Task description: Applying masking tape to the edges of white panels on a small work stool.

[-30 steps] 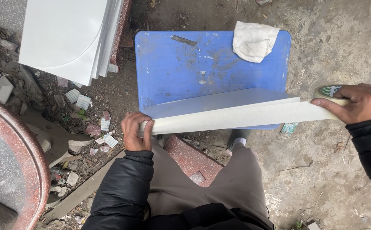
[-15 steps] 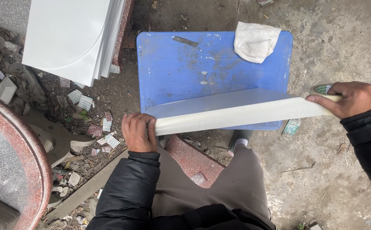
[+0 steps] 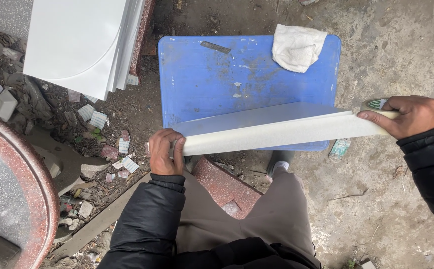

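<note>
The left hand (image 3: 166,152) wraps its fingers around the left end of a long white panel (image 3: 271,130) lying along the near edge of the blue surface (image 3: 217,79), pinning the tape strip there. The panel looks stiff and fairly light, best gripped at its ends; the tape is thin and sticky. The right hand (image 3: 411,115) pinches the tape roll (image 3: 375,104) past the panel's right end.
</note>
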